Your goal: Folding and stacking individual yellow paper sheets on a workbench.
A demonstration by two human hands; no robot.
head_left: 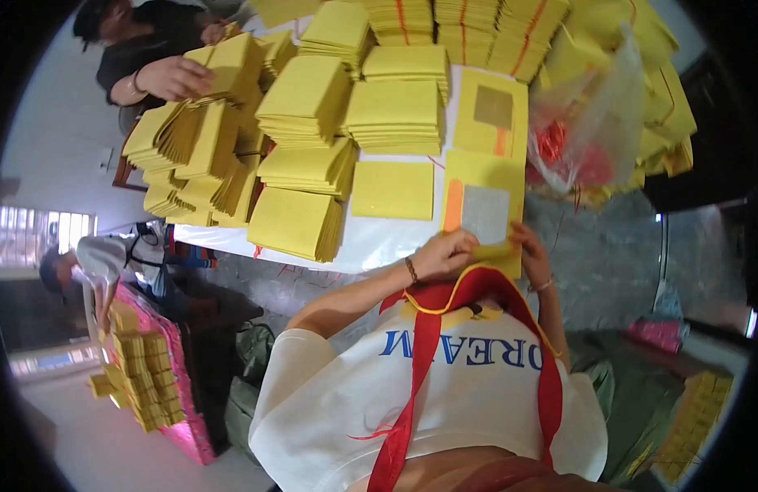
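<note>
In front of me at the near table edge lies a flat yellow paper sheet (481, 170), with a pale grey rectangle (487, 215) and an orange strip (454, 207) on it. My left hand (447, 254) has its fingers curled closed at the sheet's near left edge, pinching the paper. At the near right edge, my right hand (533, 252) has its fingers bent round the same sheet. Some fingertips are hidden. Beyond lies a similar yellow sheet (518, 98) with a darker rectangle. A small folded yellow stack (393, 190) sits to the left.
Several yellow paper stacks (303, 100) cover the white table (379, 252). A clear plastic bag (613, 107) with red contents hangs at the right. One person (162, 49) handles stacks at the far left; another (100, 254) stands by a pink-covered table (194, 426).
</note>
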